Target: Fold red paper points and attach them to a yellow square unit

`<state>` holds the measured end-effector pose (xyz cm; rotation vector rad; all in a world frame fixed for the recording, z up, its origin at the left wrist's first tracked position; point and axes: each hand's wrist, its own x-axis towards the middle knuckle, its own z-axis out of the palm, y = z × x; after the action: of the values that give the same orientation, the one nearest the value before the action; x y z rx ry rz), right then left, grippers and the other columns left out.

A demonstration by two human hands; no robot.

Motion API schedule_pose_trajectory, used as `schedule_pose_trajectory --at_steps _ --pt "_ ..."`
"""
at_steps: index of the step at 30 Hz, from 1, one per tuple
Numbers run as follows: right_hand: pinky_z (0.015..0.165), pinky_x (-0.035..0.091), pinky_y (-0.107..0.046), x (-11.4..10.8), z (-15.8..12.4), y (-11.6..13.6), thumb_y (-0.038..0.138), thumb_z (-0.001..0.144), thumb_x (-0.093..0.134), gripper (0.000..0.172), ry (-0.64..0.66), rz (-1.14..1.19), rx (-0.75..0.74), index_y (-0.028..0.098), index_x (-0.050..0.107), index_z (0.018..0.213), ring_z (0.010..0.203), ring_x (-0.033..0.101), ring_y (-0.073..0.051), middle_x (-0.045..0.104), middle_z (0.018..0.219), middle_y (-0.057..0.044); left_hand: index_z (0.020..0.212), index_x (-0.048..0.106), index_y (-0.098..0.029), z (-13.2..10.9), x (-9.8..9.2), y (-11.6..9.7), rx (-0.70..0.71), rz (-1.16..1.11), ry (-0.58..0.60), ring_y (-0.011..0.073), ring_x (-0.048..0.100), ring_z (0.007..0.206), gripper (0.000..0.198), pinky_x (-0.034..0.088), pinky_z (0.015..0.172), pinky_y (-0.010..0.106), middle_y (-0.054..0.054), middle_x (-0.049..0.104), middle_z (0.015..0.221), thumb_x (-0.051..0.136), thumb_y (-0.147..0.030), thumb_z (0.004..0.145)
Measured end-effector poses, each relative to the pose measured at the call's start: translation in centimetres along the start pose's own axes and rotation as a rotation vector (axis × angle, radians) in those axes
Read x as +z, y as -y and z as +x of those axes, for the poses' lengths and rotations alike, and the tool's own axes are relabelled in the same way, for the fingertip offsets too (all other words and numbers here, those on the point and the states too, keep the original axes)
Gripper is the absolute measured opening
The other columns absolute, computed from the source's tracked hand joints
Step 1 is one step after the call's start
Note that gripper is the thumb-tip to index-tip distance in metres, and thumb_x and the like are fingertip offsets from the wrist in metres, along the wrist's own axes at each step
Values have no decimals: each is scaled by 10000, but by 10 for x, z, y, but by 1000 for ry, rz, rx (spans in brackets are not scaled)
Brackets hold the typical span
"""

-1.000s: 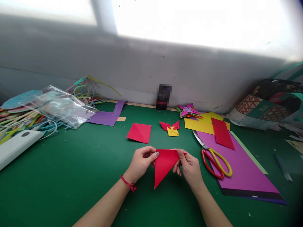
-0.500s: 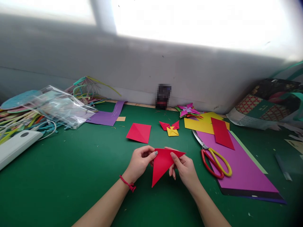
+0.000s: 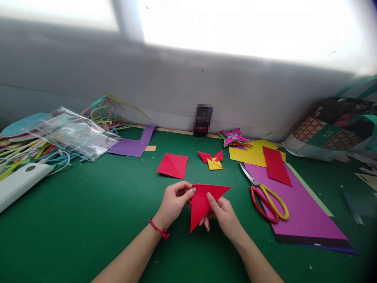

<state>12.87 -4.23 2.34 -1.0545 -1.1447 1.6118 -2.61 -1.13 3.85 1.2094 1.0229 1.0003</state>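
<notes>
A red sheet of paper (image 3: pixel 200 202), folded into a triangle, is held above the table between both hands. My left hand (image 3: pixel 176 200) pinches its upper left corner, thumb on top. Along the slanted right edge, my right hand (image 3: pixel 222 214) grips the paper with the thumb on the front face and the fingers behind, mostly hidden. Just beyond the hands lies a creased red paper square (image 3: pixel 173 165). To its right rests a folded piece with a yellow square (image 3: pixel 215 163) and two red points (image 3: pixel 204 156).
Scissors (image 3: pixel 262 196) with red and yellow handles lie on purple paper (image 3: pixel 303 212) at right. Behind are a red strip (image 3: pixel 277 166), yellow paper (image 3: pixel 247 155) and folded paper stars (image 3: pixel 234 137). Plastic bags (image 3: pixel 79 133) and a white device (image 3: pixel 23 182) are at left on the green table (image 3: pixel 88 236).
My right hand has slid left and down along the slanted edge of the red paper, its thumb moving toward the middle. My left hand keeps its pinch at the corner.
</notes>
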Motion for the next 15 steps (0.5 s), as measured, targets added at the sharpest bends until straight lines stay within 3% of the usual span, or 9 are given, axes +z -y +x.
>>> schedule_pose_trajectory --at_steps 5,9,15 --pt "342 389 -207 1 1 -6 470 838 363 480 -32 -92 -21 80 616 717 316 461 -106 535 399 -15 685 549 -143 1 0 1 -4 13 46 116 524 543 183 437 551 227 -11 548 589 548 -319 733" --pt "349 374 -196 -3 1 -6 491 834 345 542 -38 -155 -36 129 533 478 305 448 -90 526 381 -23 703 544 -149 2 2 2 -1 -18 77 128 533 585 218 444 578 239 -4 554 628 499 -353 764" --pt "337 351 -194 -1 0 -4 473 845 337 542 -3 -150 -26 138 519 459 292 429 -84 522 375 -17 650 534 -149 3 2 4 60 71 20 119 499 584 306 417 568 215 -6 525 620 442 -404 793"
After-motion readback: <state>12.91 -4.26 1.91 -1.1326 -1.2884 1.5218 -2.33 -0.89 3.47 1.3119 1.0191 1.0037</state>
